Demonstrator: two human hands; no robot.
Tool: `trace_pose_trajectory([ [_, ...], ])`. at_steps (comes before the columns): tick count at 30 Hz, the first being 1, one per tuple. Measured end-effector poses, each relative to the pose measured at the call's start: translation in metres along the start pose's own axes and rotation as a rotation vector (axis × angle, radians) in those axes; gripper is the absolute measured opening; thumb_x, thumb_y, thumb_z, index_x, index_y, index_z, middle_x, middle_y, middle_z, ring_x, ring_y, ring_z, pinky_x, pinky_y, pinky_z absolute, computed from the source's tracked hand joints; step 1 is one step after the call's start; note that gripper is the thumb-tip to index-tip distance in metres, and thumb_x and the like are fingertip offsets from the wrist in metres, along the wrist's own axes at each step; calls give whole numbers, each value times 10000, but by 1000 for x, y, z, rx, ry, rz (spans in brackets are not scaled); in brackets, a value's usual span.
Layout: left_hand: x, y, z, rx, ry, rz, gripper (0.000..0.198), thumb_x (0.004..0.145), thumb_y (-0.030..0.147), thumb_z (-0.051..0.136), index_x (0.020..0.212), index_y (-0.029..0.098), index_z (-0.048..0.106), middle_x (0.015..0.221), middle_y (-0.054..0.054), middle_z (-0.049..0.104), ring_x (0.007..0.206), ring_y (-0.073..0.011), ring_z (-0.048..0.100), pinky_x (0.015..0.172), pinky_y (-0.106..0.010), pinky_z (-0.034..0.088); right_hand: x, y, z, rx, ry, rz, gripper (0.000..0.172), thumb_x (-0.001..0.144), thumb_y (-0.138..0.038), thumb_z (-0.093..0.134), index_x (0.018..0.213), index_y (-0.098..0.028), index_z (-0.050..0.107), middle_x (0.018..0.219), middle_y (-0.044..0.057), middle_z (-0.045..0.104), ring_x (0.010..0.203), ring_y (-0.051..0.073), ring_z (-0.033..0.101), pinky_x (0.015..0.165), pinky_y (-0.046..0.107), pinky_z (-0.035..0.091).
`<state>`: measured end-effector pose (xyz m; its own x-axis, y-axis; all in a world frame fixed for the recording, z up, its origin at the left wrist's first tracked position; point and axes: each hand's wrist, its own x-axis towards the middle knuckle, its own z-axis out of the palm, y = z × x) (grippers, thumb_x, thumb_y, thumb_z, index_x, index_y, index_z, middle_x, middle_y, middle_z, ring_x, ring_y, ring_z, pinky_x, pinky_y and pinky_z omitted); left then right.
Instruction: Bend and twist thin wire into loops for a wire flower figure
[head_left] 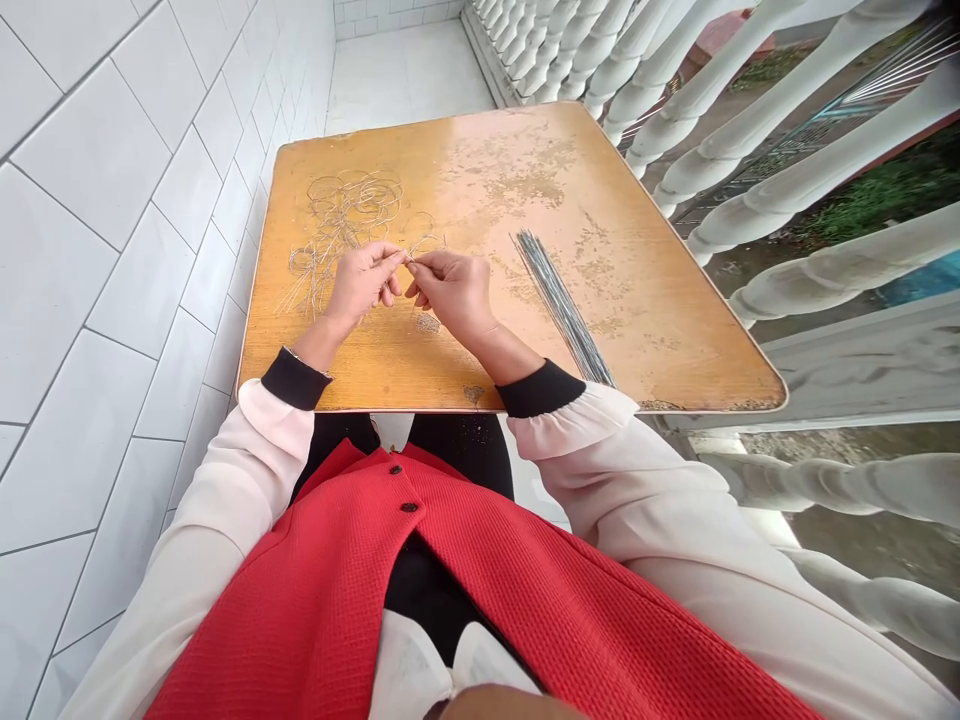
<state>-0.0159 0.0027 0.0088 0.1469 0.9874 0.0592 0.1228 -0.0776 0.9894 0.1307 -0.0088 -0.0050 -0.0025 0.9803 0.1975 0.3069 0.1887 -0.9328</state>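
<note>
My left hand [365,283] and my right hand [450,290] meet above the middle of a worn wooden table [675,330]. Both are closed in a pinch on a thin piece of wire [420,247] held between their fingertips, with a small loop of it showing just beyond my right hand. Behind my left hand lies a pile of bent wire loops [345,215] with long stems. To the right of my right hand a bundle of straight wires [559,300] lies on the table, running towards me.
A white tiled wall [112,250] runs close along the table's left side. White balusters of a railing [750,120] stand at the right. Pale floor tiles [405,70] stretch beyond the table's far edge.
</note>
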Motion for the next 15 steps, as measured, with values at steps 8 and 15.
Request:
trace_pose_trajectory([
  [8, -5, 5, -7, 122, -66, -36, 268, 1024, 386, 535, 1048, 149, 660, 917, -32, 735, 507, -6, 527, 468, -171, 307, 12, -4, -9, 164, 74, 149, 233, 934, -264, 719, 743, -156, 642, 568, 5, 659, 412, 69, 553, 396, 157, 445],
  [15, -12, 1, 3, 149, -329, -174, 77, 920, 146, 648, 854, 113, 671, 735, -21, 720, 562, -35, 606, 488, -152, 342, 18, -1, -13, 235, 111, 152, 234, 945, -269, 709, 751, -163, 631, 556, -4, 655, 411, 71, 570, 402, 151, 457],
])
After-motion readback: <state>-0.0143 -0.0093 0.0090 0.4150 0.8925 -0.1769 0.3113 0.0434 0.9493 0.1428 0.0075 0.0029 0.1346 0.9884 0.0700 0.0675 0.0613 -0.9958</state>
